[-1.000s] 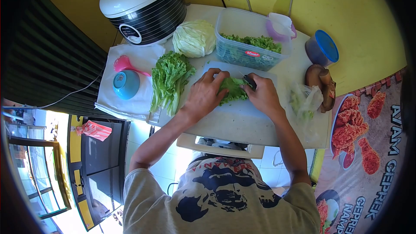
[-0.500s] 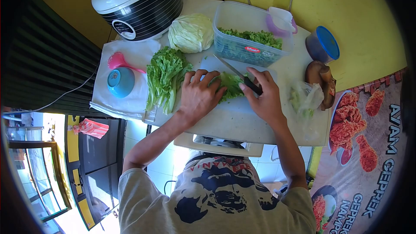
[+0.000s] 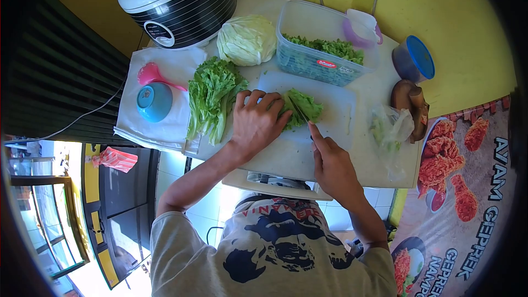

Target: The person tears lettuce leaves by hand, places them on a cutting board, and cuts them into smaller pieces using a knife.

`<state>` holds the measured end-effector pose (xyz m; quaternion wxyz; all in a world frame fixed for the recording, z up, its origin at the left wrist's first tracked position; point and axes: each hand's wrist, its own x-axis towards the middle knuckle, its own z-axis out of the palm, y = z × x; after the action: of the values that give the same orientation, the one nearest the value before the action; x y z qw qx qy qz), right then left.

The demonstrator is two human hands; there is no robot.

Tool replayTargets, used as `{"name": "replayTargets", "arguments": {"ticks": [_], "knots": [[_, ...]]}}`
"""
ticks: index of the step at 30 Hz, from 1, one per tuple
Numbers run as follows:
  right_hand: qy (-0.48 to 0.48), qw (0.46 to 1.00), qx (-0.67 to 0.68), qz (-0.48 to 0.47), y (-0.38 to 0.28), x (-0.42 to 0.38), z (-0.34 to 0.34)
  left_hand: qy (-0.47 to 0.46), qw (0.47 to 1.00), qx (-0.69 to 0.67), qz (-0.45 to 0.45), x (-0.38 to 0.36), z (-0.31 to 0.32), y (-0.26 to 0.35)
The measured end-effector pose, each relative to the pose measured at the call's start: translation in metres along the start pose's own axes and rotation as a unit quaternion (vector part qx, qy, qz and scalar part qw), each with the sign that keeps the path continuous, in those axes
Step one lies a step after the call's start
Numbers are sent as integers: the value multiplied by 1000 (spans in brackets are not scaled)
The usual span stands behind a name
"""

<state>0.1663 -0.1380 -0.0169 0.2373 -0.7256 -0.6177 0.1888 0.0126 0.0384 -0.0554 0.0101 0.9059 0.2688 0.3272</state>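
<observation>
My left hand (image 3: pixel 258 118) presses down on a bunch of lettuce (image 3: pixel 306 105) on the white cutting board (image 3: pixel 336 96), its fingers curled over the leaves. In my right hand (image 3: pixel 336 165) is a knife (image 3: pixel 300 111), gripped by the handle, with its blade lying across the lettuce just right of my left fingertips. More whole lettuce leaves (image 3: pixel 213 99) lie to the left of my left hand. Behind the board stands a clear plastic container (image 3: pixel 324 69) with cut lettuce in it. A pale green cabbage (image 3: pixel 247 41) sits beside that container.
A rice cooker (image 3: pixel 179 8) stands at the back left. On a white cloth (image 3: pixel 127 126) rest a blue bowl (image 3: pixel 154 102) and a pink ladle (image 3: pixel 148 72). To the right are a plastic bag (image 3: pixel 397 126), a brown wooden object (image 3: pixel 404 96) and a blue-lidded tub (image 3: pixel 413 58).
My right hand has moved down toward me and now holds the knife by its handle, blade on the lettuce. My left hand stays on the leaves.
</observation>
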Motion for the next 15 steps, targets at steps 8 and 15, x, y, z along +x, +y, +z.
{"name": "replayTargets", "arguments": {"ticks": [8, 15], "knots": [[-8, 998, -68, 5, -7, 12, 4, 5, 1000, -1, -2, -1, 0, 1], [-22, 995, -96, 20, -10, 13, 5, 5, 1000, -4, -3, 0, 0, 2]]}}
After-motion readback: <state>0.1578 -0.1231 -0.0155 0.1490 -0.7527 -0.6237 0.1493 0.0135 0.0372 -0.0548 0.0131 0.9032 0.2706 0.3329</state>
